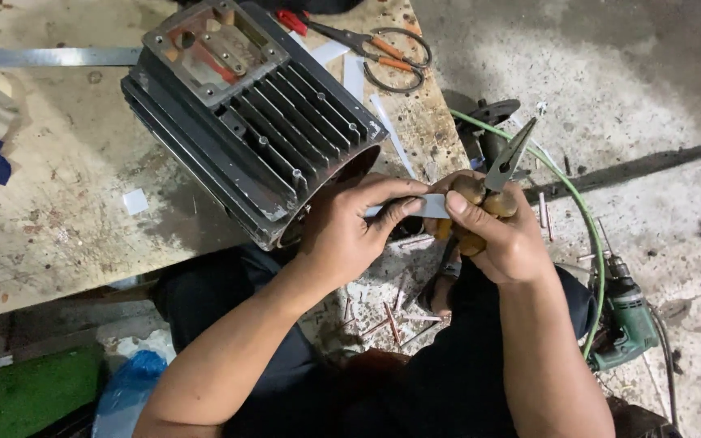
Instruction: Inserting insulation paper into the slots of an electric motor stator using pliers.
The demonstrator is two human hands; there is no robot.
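The left hand [342, 235] pinches a pale strip [427, 207] between thumb and forefinger. The right hand [501, 235] pinches the strip's other end and is also closed round the yellowish handles of pliers [506, 162], whose nose points up and away. Just left of both grips sits a finned grey motor housing [245, 113] on the bench [58, 211]; I can't make out its inside. Beyond lie scissors [383, 50]. Right and below the hands, a green drill [628, 320] lies on the floor.
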